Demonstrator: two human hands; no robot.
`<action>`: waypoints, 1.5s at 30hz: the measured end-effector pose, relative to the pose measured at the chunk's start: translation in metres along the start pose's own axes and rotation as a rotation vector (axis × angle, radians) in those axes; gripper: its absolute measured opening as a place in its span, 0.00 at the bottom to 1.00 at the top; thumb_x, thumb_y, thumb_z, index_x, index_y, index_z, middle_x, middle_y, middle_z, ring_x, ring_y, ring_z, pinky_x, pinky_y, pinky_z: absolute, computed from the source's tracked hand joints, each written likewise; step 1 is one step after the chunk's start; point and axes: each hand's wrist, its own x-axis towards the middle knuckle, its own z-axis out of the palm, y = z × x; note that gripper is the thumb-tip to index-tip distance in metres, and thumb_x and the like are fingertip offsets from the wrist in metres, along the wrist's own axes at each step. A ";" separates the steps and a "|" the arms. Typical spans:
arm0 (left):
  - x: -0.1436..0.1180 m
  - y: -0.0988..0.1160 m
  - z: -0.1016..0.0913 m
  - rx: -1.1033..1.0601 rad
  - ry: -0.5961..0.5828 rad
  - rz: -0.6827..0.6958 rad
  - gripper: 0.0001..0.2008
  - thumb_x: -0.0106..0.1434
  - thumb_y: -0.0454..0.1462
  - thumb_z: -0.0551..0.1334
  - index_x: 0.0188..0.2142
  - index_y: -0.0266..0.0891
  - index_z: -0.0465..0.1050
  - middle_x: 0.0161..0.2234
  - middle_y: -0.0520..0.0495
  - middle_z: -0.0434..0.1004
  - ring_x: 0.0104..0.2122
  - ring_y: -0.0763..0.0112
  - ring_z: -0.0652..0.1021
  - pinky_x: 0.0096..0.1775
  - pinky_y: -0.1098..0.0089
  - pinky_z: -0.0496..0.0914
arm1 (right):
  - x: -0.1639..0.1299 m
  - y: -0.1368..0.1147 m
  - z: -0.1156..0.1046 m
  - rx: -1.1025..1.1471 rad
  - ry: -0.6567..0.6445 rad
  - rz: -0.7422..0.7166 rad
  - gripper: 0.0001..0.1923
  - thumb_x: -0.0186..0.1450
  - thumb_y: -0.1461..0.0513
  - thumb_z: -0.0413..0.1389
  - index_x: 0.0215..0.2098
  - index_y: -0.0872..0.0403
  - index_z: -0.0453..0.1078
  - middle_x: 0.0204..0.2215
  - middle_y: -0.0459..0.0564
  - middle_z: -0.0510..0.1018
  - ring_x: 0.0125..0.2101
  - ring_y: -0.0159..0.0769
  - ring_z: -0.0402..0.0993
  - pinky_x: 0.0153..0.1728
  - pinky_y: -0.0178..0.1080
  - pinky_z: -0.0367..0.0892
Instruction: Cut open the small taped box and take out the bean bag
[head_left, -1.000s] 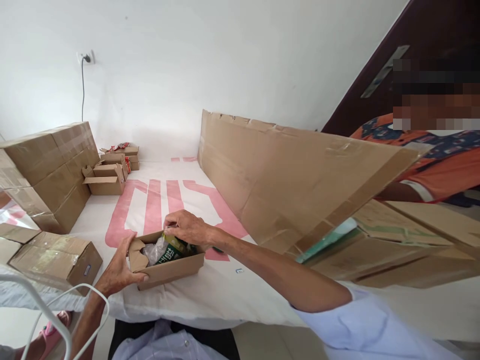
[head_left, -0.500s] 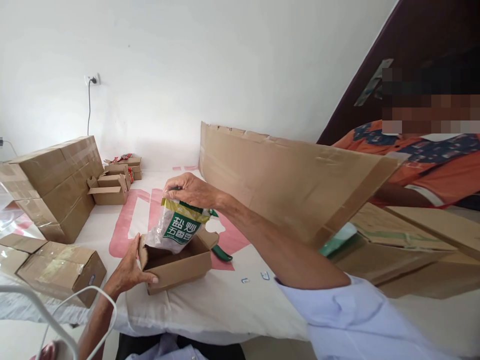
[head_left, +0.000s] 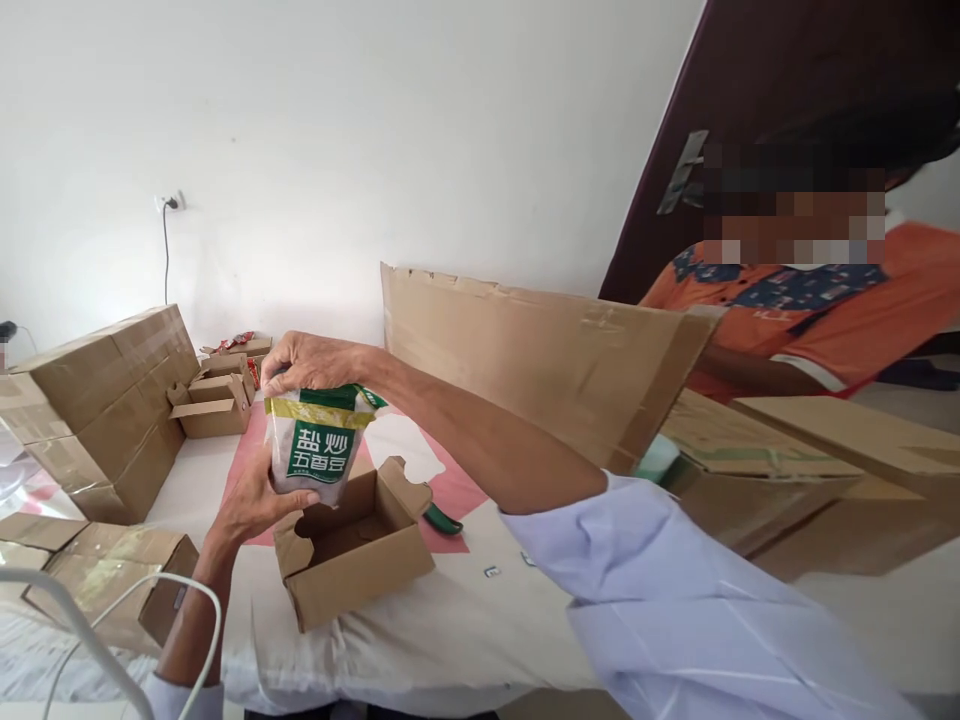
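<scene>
A green and white snack bag (head_left: 321, 448) with a yellow band hangs upright over the left part of an open cardboard box (head_left: 360, 575). My right hand (head_left: 311, 362) is closed on the bag's top edge. From the left, my left hand (head_left: 259, 500) grips the bag's lower side, its thumb across the bottom front. The box stands near the front of the cloth-covered table, its end flaps raised. Behind its right end lies a green object (head_left: 442, 520), partly hidden.
Taped cartons (head_left: 112, 400) are stacked at left beside small open boxes (head_left: 210, 405). A tall cardboard sheet (head_left: 525, 360) stands upright behind. On the right are larger cartons (head_left: 765, 480) and a person in an orange shirt (head_left: 870, 310). A white tube (head_left: 67, 610) crosses the lower left.
The bag has risen from inside the box and shifted left. My left hand has left the box and now holds the bag. The view has swung slightly right.
</scene>
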 end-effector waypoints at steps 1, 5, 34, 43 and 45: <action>0.001 0.000 0.004 -0.061 -0.009 -0.037 0.36 0.49 0.51 0.82 0.53 0.39 0.79 0.47 0.40 0.87 0.46 0.48 0.84 0.48 0.56 0.79 | 0.000 0.001 0.001 -0.012 0.026 0.009 0.06 0.64 0.66 0.60 0.30 0.58 0.77 0.27 0.44 0.77 0.29 0.30 0.69 0.32 0.36 0.64; -0.011 -0.017 0.016 -0.303 0.150 -0.154 0.38 0.42 0.50 0.85 0.50 0.38 0.81 0.42 0.42 0.88 0.44 0.49 0.85 0.44 0.59 0.79 | -0.031 0.016 0.018 -0.059 0.575 0.011 0.10 0.67 0.57 0.64 0.42 0.56 0.79 0.40 0.51 0.81 0.39 0.37 0.74 0.43 0.43 0.71; 0.019 -0.110 -0.012 -0.568 0.223 -0.265 0.37 0.39 0.37 0.84 0.51 0.38 0.80 0.46 0.39 0.86 0.39 0.54 0.84 0.36 0.63 0.76 | -0.109 0.174 0.178 0.345 0.026 0.557 0.24 0.61 0.43 0.66 0.41 0.55 0.83 0.42 0.53 0.86 0.45 0.47 0.79 0.47 0.43 0.72; 0.022 -0.101 -0.025 -0.607 0.197 -0.267 0.39 0.39 0.38 0.84 0.53 0.37 0.80 0.46 0.37 0.87 0.42 0.51 0.85 0.40 0.59 0.77 | -0.079 0.189 0.171 0.700 0.519 0.528 0.36 0.54 0.38 0.74 0.50 0.52 0.78 0.53 0.57 0.80 0.47 0.46 0.79 0.43 0.45 0.76; 0.023 -0.103 -0.023 -0.601 0.131 -0.259 0.38 0.41 0.37 0.84 0.52 0.36 0.80 0.45 0.38 0.87 0.43 0.50 0.85 0.44 0.58 0.77 | -0.075 0.191 0.175 0.810 0.467 0.413 0.34 0.55 0.40 0.74 0.49 0.52 0.78 0.47 0.54 0.82 0.39 0.41 0.80 0.41 0.45 0.77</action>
